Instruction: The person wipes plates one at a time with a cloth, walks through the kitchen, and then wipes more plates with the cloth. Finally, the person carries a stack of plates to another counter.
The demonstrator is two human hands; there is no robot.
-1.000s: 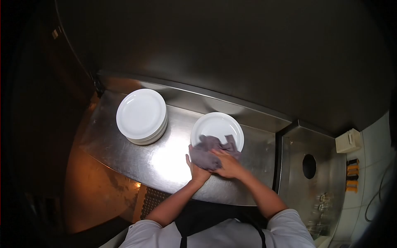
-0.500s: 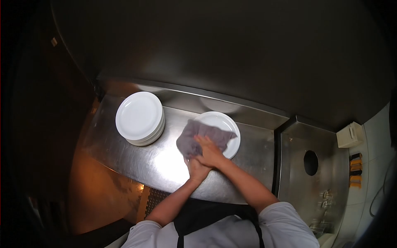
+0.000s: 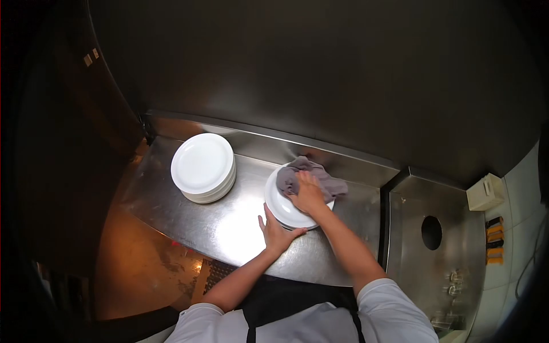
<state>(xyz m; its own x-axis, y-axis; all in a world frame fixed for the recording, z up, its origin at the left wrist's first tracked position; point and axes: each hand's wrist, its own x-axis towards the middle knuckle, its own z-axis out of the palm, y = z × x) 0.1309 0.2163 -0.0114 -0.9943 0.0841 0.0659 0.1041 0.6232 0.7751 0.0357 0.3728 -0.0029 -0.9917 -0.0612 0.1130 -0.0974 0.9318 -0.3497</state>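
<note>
A white plate (image 3: 275, 201) lies on the steel counter in front of me, and the edge of another shows beneath it. My right hand (image 3: 308, 194) presses a crumpled grey cloth (image 3: 327, 182) onto its upper face, fingers curled into the fabric. Part of the cloth hangs past the plate's far right rim. Against the near rim rests my left hand (image 3: 278, 233), its fingers and thumb spread along the edge. To the left stands a stack of white plates (image 3: 203, 164), touched by neither hand.
The steel counter (image 3: 171, 201) runs along a dark wall with a raised metal ledge. On the right, past a divider, is a steel basin area with a round dark hole (image 3: 432, 232). Yellow-and-black handles (image 3: 494, 240) and a white box (image 3: 485, 192) are at the tiled wall.
The cloth and right hand have moved right across the plate. My left hand has left the cloth's lower edge and spread at the plate's near rim. The view has shifted slightly.
</note>
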